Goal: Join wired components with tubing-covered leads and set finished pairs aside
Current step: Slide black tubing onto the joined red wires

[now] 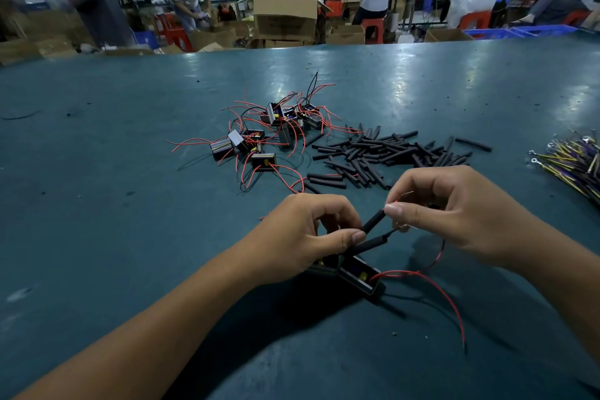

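Note:
My left hand [311, 230] pinches two black tubing pieces [373, 221] that sleeve the leads of two small black box components [358, 276] resting on the green table [97, 204] under my hands. Thumb and fingers of my right hand [454, 208] pinch the bare wire ends [401, 198] sticking out of the tubing. A long red lead [431, 282] trails right from the nearer component. More wired components [259, 136] lie in a loose pile farther back, beside a heap of black tubing pieces [383, 153].
A bundle of yellow and purple wires with ring terminals [571, 162] lies at the table's right edge. Beyond the far edge are cardboard boxes [285, 16], red stools, blue crates and several people at other benches.

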